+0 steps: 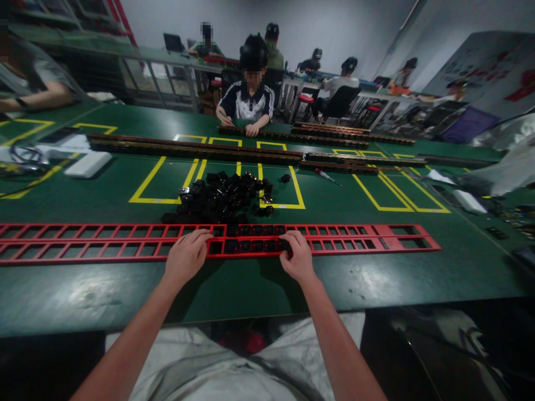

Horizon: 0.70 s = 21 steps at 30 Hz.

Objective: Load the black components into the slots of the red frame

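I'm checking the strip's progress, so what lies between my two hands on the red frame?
In the head view, between the left hand and the right hand, the red frame holds two rows of small black parts sitting in its slots.

1. We see the red frame (100,243) cut off at the picture's left edge.
2. Our left hand (186,256) hides the slots beneath its fingers; our right hand (297,257) hides the frame's near rail.
3. The pile of black parts (223,196) is too small and dark for us to tell single pieces.
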Each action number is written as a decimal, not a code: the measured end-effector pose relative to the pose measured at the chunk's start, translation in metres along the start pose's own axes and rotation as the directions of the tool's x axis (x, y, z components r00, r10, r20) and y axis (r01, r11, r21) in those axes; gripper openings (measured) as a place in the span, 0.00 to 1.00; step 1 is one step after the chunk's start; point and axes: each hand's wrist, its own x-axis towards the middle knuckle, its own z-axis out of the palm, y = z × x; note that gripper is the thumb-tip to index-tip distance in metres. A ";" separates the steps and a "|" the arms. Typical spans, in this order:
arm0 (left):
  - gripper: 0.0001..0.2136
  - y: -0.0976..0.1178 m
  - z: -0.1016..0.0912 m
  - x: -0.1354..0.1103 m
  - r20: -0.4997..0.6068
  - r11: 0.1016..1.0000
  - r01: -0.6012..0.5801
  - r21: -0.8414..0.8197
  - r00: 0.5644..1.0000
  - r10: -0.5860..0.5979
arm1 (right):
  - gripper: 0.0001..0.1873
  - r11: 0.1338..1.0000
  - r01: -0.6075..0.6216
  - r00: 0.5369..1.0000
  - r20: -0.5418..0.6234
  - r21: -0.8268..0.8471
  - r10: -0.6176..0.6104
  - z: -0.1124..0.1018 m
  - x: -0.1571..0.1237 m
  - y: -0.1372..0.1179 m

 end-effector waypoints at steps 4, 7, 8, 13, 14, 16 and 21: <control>0.16 0.000 0.000 0.000 0.007 1.000 0.007 0.008 1.000 -0.007 | 0.23 0.999 0.008 1.000 0.008 -0.053 -0.008 0.001 0.001 0.000; 0.16 0.000 0.000 0.000 0.009 1.000 0.008 0.007 1.000 -0.008 | 0.23 0.993 -0.002 1.000 0.010 -0.115 0.003 0.003 0.003 -0.001; 0.16 0.000 0.000 0.000 0.008 1.000 0.006 0.003 1.000 -0.006 | 0.22 0.992 -0.008 1.000 0.007 -0.126 0.008 0.003 0.003 -0.001; 0.16 0.001 -0.002 0.001 -0.007 1.000 -0.004 0.001 1.000 0.004 | 0.21 0.995 -0.018 1.000 0.000 -0.103 0.018 0.003 0.003 -0.002; 0.16 0.001 -0.002 0.001 -0.009 1.000 -0.007 0.003 1.000 0.007 | 0.20 0.995 -0.021 1.000 -0.001 -0.095 0.021 0.003 0.004 -0.002; 0.16 0.001 -0.002 0.001 -0.010 1.000 -0.010 0.004 1.000 0.010 | 0.20 0.996 -0.028 1.000 -0.003 -0.090 0.028 0.003 0.004 -0.002; 0.16 0.001 -0.001 0.001 -0.005 1.000 0.006 0.000 1.000 -0.006 | 0.21 0.994 -0.037 0.999 -0.018 -0.102 0.036 0.002 0.005 -0.003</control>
